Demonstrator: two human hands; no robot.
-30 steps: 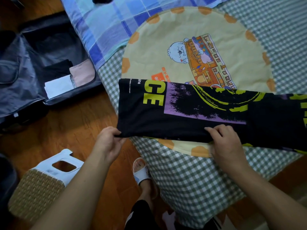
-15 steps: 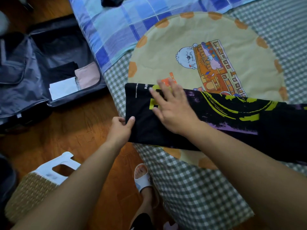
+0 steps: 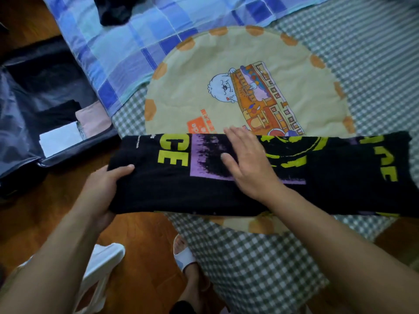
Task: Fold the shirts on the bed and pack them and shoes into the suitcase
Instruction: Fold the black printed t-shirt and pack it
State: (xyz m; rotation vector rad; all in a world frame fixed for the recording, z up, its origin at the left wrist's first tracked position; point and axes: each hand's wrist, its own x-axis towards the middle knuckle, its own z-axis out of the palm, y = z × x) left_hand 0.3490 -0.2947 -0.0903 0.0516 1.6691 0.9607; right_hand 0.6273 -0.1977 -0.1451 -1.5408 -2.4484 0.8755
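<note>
Black shirt (image 3: 317, 177) is folded into a long strip on the bed (image 3: 260, 264), lying over a round cream cushion (image 3: 226, 64). Long axis runs left-right across the view; the near-left end overhangs the bed edge above the floor (image 3: 140, 236), the far end runs out past the right hand toward the frame's right side. Print faces up, yellow letters and a purple block. Left hand (image 3: 102, 191) grips that overhanging left end, thumb on top and fingers curled under the cloth; my read is it anchors the end and supports the part with no bed under it. Right hand (image 3: 247, 164) lies flat on the strip's middle, fingers straight and slightly spread, palm down, pinching nothing; likely pinning the layers and smoothing them so the fold doesn't spring open. Judgement: lengthwise fold is done, crosswise folds not yet, so the strip needs its ends brought together before packing. Suitcase (image 3: 29, 123) sits open on the floor beyond the left hand, well apart from the shirt, with folded items already in it: black, white and pink pieces side by side. A dark garment (image 3: 115, 10) lies on the blue plaid sheet (image 3: 118, 55) far beyond both hands; can't tell what it is. A slippered foot (image 3: 183, 257) stands below the shirt, between the arms. No packing shoes identifiable in view. Risk: the overhanging end may slide off if the left hand lets go.
</note>
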